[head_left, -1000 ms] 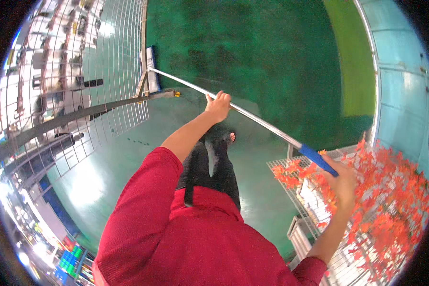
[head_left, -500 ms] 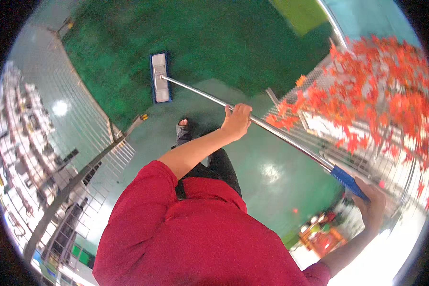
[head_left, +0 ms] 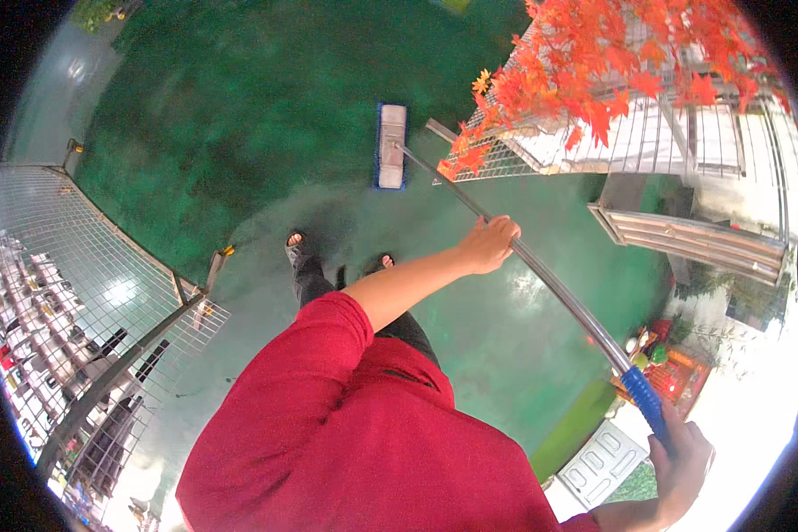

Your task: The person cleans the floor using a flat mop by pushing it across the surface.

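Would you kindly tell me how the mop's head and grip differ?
The head is a flat rectangle, the grip a slim tube. The head is pale with blue edges, the grip all blue. The head rests on the floor; the right hand holds the grip. Both show blue.

Site: indoor hall, commercial or industrial; exact type unclear from where I stand. Evidence: glossy green-coated floor (head_left: 492, 377); wire-mesh partition (head_left: 106, 253) beside crowded rows of items (head_left: 49, 306), too small to identify; red maple-leaf foliage (head_left: 585, 66) over a metal wire rack (head_left: 498, 158).
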{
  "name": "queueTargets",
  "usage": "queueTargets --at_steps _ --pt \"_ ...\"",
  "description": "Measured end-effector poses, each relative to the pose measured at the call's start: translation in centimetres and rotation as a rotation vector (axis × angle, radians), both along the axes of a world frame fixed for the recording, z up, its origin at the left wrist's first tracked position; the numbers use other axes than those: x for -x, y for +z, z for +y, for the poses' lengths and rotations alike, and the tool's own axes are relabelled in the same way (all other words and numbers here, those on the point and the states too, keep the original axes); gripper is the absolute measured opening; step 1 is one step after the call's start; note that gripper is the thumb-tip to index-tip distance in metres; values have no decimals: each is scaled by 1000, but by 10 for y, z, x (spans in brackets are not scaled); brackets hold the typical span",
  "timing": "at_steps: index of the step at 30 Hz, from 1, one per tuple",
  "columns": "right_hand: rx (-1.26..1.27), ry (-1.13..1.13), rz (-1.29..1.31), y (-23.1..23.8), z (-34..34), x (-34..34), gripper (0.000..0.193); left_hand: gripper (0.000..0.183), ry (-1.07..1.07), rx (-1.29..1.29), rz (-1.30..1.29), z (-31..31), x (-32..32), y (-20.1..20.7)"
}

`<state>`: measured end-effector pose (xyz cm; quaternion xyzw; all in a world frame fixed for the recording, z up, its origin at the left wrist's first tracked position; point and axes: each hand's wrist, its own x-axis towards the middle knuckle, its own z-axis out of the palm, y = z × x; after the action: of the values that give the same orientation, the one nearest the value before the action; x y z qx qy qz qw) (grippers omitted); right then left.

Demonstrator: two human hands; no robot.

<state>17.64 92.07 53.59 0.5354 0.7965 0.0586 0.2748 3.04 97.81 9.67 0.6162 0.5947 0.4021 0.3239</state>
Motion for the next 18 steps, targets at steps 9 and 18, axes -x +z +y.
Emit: queueTargets --at_steps 9,18 --pt "165 -10 222 20 10 -71 53 18 52 -8 129 -49 -24 13" --pt "-69 541 556 -50 -72 -34 45 20 387 128 399 -238 21 -17"
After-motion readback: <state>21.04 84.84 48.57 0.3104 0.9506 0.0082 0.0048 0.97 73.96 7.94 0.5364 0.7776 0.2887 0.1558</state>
